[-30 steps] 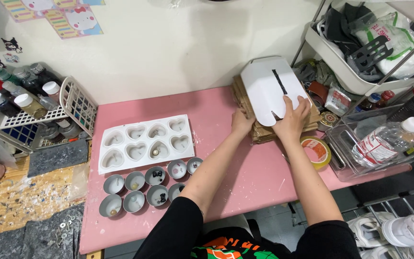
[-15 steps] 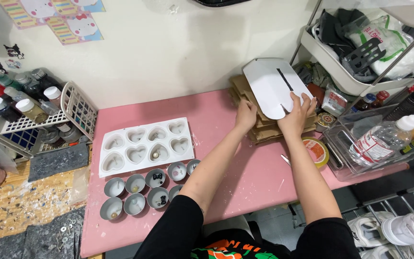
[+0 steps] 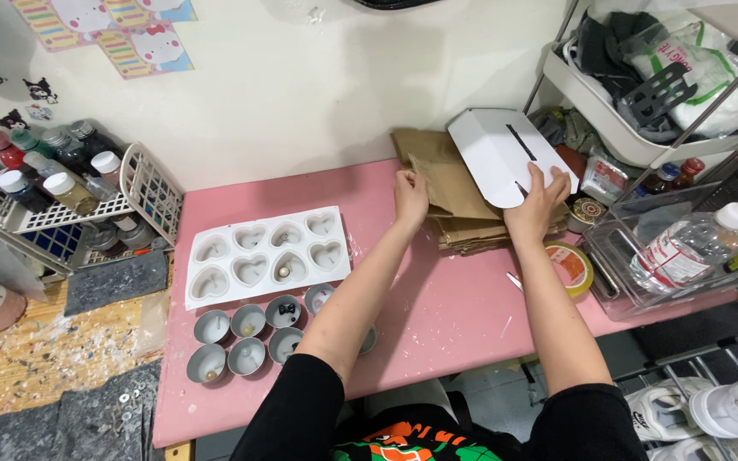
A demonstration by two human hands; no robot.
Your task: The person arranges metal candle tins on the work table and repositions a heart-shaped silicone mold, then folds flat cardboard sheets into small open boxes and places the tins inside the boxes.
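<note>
White flat-folded box (image 3: 506, 154) with slot, gripped by right hand (image 3: 540, 201), left hand (image 3: 410, 195) pressing brown paper bags (image 3: 459, 205)

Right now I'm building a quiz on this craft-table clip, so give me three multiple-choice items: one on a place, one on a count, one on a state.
1. Where does the white heart-cavity silicone mould lie?
A. in the basket
B. on the pink table, left of the arms
C. on the shelf

2. How many heart cavities has it?
A. four
B. six
C. eight

3. What does the right hand do?
A. lifts the flat white box by its edge
B. rests empty
C. holds a bottle

Answers: 1 B, it sits beside the round metal cups. 2 C, two rows of four. 3 A, the box tilts above the brown paper bags, which the left hand presses.
</note>
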